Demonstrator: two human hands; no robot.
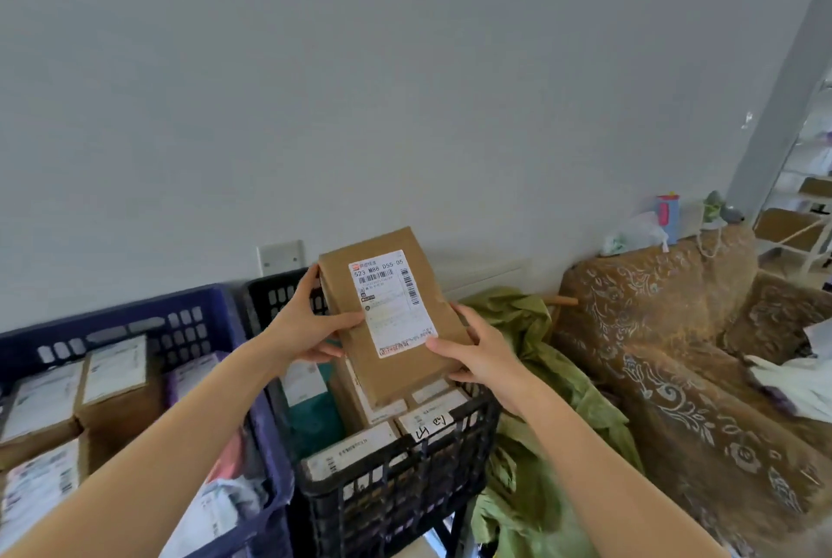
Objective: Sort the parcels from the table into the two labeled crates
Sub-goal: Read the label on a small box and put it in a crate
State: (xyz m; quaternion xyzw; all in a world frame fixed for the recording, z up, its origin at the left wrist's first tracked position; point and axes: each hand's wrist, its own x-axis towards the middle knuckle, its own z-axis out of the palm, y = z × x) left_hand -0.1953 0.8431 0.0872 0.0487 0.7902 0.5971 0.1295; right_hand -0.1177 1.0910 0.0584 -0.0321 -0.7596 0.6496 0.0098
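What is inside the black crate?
Labelled cardboard parcels and a teal packet lie in the black crate; the held parcel covers the middle, and lower layers are hidden.

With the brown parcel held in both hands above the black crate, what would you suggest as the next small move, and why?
Probably lower the brown parcel into the black crate, onto the boxes already stacked there. The left hand and right hand grip its sides, and it hangs over that crate rather than the blue crate, label facing up.
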